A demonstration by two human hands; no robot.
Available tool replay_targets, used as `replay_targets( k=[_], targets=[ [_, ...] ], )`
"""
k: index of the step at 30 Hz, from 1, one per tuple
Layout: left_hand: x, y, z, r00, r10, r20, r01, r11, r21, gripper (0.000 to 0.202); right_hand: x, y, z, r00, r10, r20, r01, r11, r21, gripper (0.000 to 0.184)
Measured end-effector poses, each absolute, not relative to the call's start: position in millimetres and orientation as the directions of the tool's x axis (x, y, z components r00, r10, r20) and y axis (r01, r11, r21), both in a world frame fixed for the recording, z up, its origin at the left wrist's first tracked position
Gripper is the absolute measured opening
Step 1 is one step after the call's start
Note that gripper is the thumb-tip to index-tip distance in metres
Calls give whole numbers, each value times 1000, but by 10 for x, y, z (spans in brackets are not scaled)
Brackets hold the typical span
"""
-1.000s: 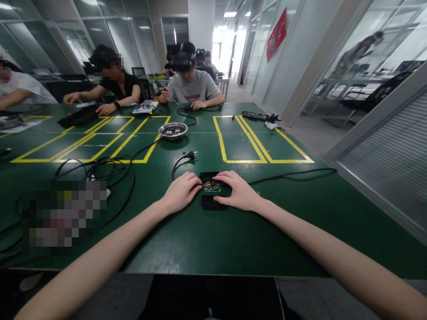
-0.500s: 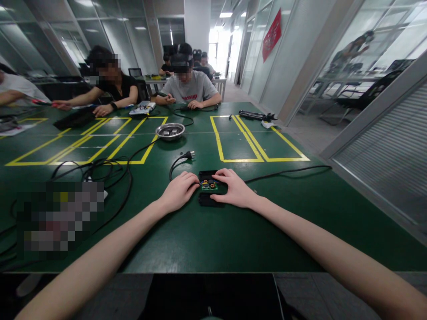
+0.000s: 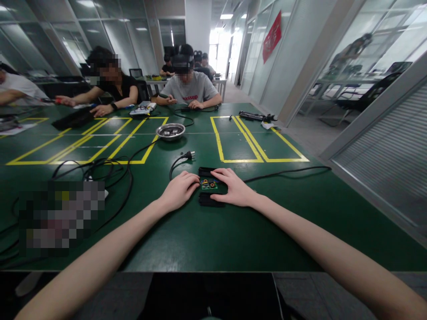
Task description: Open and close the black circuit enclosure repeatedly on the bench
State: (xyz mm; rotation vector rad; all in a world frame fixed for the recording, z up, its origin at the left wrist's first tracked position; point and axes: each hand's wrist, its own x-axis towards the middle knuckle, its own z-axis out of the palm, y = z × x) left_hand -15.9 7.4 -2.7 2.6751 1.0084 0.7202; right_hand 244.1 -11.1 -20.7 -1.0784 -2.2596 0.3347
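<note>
A small green circuit board (image 3: 209,185) with copper-wound coils lies between two black plastic case halves, the far one (image 3: 204,171) and the near one (image 3: 208,200). My left hand (image 3: 182,190) is closed at the board's left end, fingers pressed together; whatever they pinch is hidden. Over the right end of the board spreads my right hand (image 3: 236,189), fingers at the far half and thumb on the near half. A black cord with a plug (image 3: 189,155) curves down behind my left hand. Another black cord (image 3: 287,172) runs rightward from behind my right hand.
A metal bowl (image 3: 170,132) with small metal parts stands farther back. Coiled black cables (image 3: 96,168) and a blurred-out object (image 3: 63,215) lie at left. Yellow tape (image 3: 240,160) marks rectangles on the green table. Co-workers sit across it; a black tool-like object (image 3: 255,116) lies far right.
My hands stay nearly where they were, with the right fingers shifted very slightly left. Across the table, a co-worker's hands at far left have moved a little.
</note>
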Motion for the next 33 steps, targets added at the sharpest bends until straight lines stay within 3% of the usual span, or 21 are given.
replay_targets(
  k=[11, 15, 19, 22, 27, 33],
  targets=[
    [-158, 87, -40, 657, 640, 398, 557, -768, 315, 18, 2415, -66, -176, -397, 798, 452, 630, 596, -498, 63],
    [-164, 86, -18, 640, 661, 393, 587, -750, 305, 19, 2530, -99, -109, -357, 819, 448, 623, 567, -540, 44],
    [-201, 100, 14, 606, 697, 382, 606, -716, 345, 23, 2732, -82, -17, -454, 806, 379, 704, 586, -403, 16],
    [-250, 119, 54, 597, 715, 364, 596, -699, 395, 25, 2828, -69, 46, -518, 785, 341, 715, 616, -332, 23],
    [-315, 95, 158, 642, 665, 381, 520, -743, 422, 35, 2876, -147, 160, -555, 691, 463, 658, 705, -264, 26],
    [-382, 4, 263, 661, 642, 388, 514, -765, 388, 40, 2819, -255, 225, -600, 604, 525, 542, 790, -289, 31]
  ],
)
